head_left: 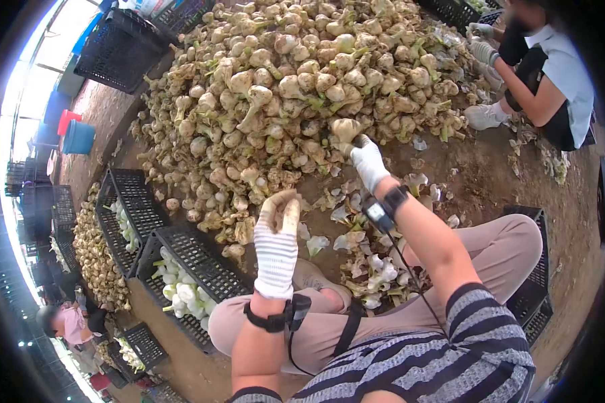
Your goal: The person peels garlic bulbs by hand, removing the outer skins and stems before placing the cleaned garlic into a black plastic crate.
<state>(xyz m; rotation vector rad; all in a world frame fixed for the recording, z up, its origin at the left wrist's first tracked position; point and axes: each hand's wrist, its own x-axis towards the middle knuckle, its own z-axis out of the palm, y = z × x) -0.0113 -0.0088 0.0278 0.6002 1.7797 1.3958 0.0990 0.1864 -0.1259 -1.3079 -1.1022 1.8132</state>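
A large heap of garlic bulbs (269, 101) with short stalks fills the floor ahead of me. My right hand (368, 164), in a white glove, reaches to the heap's near edge, its fingers closed on a garlic bulb (346, 129). Nearer to me, my left hand (276, 248), in a striped glove with brown-stained fingertips, is raised in front of my knee. Its fingers curl in toward the thumb; whether anything small is between them is hidden. Peeled garlic skins (376, 269) lie scattered on the ground between my legs.
Black crates (195, 265) holding white cleaned garlic (181, 292) stand at my left. Another crate (532, 289) is beside my right knee. A co-worker (544, 80) sits at the upper right by the heap. A blue bucket (78, 137) stands at the far left.
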